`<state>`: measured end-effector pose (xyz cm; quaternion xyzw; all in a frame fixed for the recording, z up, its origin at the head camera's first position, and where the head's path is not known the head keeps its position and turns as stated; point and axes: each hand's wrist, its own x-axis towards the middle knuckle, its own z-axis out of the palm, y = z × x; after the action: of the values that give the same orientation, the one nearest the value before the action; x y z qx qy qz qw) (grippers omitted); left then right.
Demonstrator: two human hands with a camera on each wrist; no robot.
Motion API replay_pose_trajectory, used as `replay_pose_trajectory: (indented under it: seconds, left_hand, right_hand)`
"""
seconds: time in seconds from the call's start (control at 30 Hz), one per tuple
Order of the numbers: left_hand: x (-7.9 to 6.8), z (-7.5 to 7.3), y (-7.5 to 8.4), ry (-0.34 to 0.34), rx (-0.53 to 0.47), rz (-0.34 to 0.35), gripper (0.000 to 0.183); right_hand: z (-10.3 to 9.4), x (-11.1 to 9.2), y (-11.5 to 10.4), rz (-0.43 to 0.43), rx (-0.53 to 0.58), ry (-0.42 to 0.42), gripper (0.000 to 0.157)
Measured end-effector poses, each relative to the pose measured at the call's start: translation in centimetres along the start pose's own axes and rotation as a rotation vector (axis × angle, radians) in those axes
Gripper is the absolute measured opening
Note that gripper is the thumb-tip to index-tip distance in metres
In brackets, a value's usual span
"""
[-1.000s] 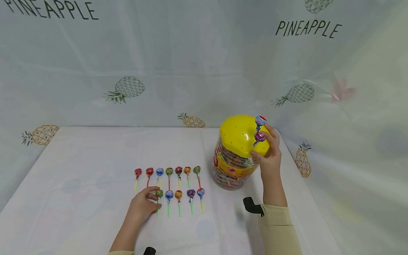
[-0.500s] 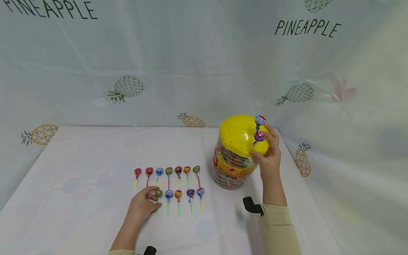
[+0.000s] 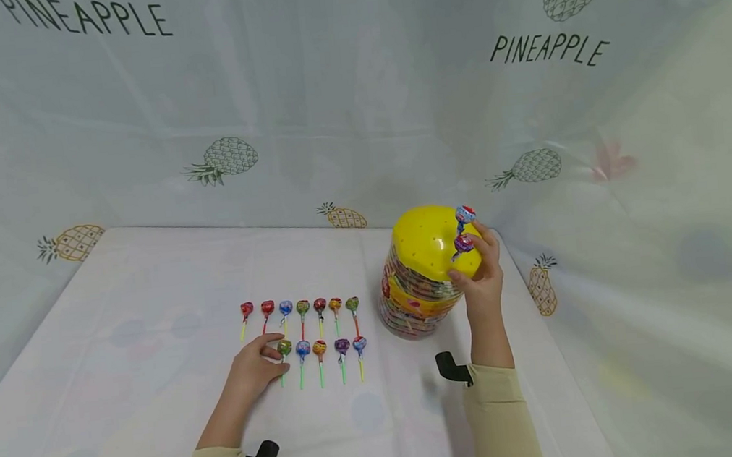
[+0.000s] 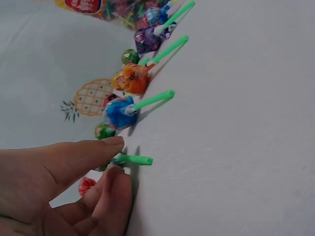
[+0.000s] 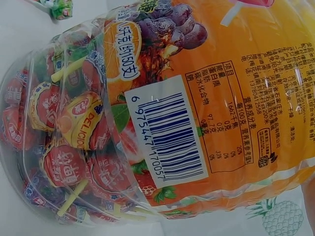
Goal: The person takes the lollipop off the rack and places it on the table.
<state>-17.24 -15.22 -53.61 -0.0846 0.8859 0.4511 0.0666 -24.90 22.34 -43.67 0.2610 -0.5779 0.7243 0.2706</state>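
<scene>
My left hand (image 3: 257,367) pinches a green-wrapped lollipop (image 3: 285,347) at the left end of the front row on the table; its green stick (image 4: 138,160) pokes out past the fingertips in the left wrist view. My right hand (image 3: 486,283) grips the right side of a big lollipop jar (image 3: 409,315) at its yellow lid (image 3: 422,238), thumb at the lid's near edge. By its fingertips, a blue lollipop (image 3: 466,215) and a purple lollipop (image 3: 463,242) stand out over the lid, their sticks hidden. The right wrist view shows wrapped lollipops (image 5: 64,162) through the clear jar.
Beside the pinched one, the front row continues with a blue lollipop (image 3: 302,348), a yellow-orange one (image 3: 320,347) and others. Behind it runs a back row of several lollipops, from a red one (image 3: 247,308) to a green one (image 3: 352,304). A pineapple-printed sheet (image 3: 346,150) hangs behind the table.
</scene>
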Motion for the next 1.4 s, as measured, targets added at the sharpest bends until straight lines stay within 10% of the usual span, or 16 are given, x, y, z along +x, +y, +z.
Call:
replay_pose_trajectory:
  seconds: [0.2,0.5,0.93,1.4]
  left_hand:
    - [-0.1,-1.6,1.3,0.037,0.025,0.017,0.057]
    - [0.0,-3.2,8.3,0.02,-0.049,0.216,0.055]
    - [0.9,-1.7,18.5,-0.094,-0.05,0.535,0.054]
    - [1.7,0.2,26.0,-0.143,-0.016,0.727,0.04]
  right_hand:
    - [0.0,0.1,0.2,-0.017,-0.003,-0.001,0.052]
    - [-0.2,0.0,0.3,-0.027,-0.002,-0.004,0.052]
    - [-0.3,-0.1,0.2,-0.029,-0.011,-0.011,0.05]
    - [-0.6,-0.1,0.3,-0.023,-0.023,-0.045,0.05]
